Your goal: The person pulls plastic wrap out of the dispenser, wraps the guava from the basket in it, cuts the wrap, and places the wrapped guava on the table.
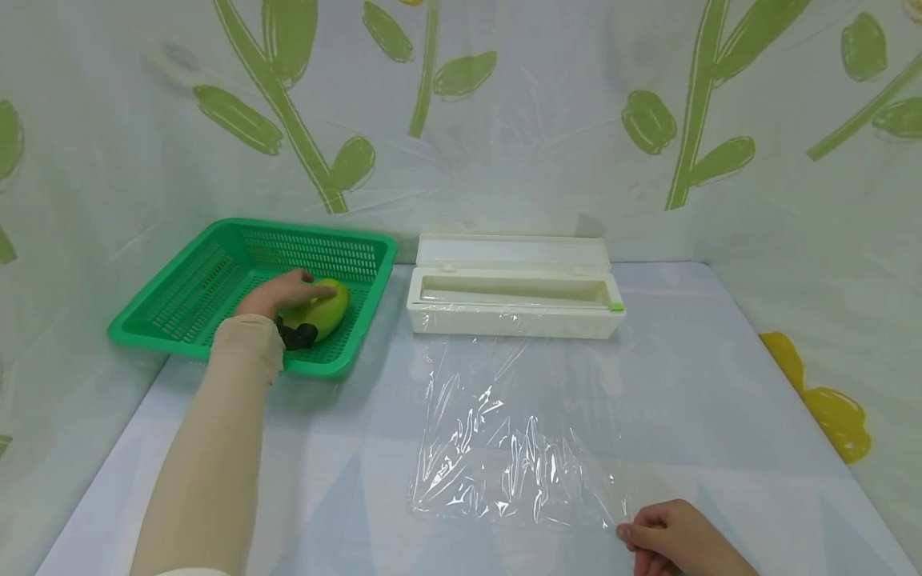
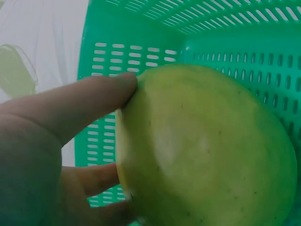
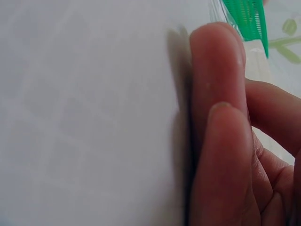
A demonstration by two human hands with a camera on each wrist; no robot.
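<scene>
Inside the green plastic basket [image 1: 360, 336], my left hand [image 1: 284, 292] grips a yellow-green mango [image 1: 331, 308]. The left wrist view shows the thumb on one side of the mango [image 2: 202, 146] and fingers curling under it, partly hidden behind the fruit. At the front right, my right hand [image 1: 670, 540] pinches a corner of clear plastic wrap [image 1: 504, 456] between thumb and fingers. This wrinkled sheet runs across the table from a white wrap dispenser box [image 1: 515, 322], whose lid [image 1: 515, 252] stands raised. The right wrist view shows the curled fingers [image 3: 221, 155] close to the tabletop.
The basket's raised rim surrounds the mango, at the back left of the table [image 1: 706, 384]. A small green piece [image 1: 615, 306] sits on the dispenser's right front edge. Leaf-patterned sheeting [image 1: 504, 160] hangs behind the table and at both sides.
</scene>
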